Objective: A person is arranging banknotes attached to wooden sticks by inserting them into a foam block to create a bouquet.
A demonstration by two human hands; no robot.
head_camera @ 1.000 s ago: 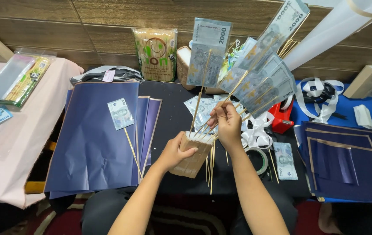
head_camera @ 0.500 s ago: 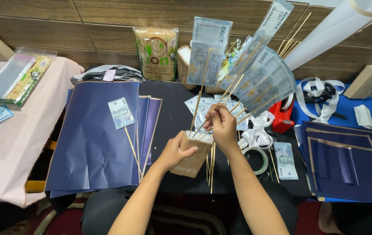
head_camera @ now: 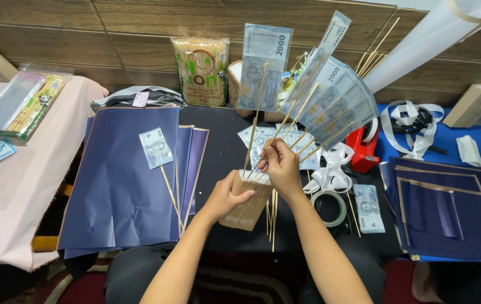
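Compared with a second ago, the fan of banknotes on sticks (head_camera: 330, 95) has been drawn a little closer together and set more upright, while the brown block (head_camera: 249, 205) is kept at the same spot on the dark worktop (head_camera: 220, 141); the notes appear to be under adjustment in the block. The block is clasped by the left hand (head_camera: 226, 197), fingers curled around its side, and the sticks are pinched just above it by the closed right hand (head_camera: 280, 166). Navy paper sheets (head_camera: 122, 180), one loose note on a stick (head_camera: 156, 147), a tape roll (head_camera: 330, 207), a red tape dispenser (head_camera: 364, 149) and white ribbon (head_camera: 415, 126) are spread around, with a wood-panelled wall (head_camera: 111, 22) behind.
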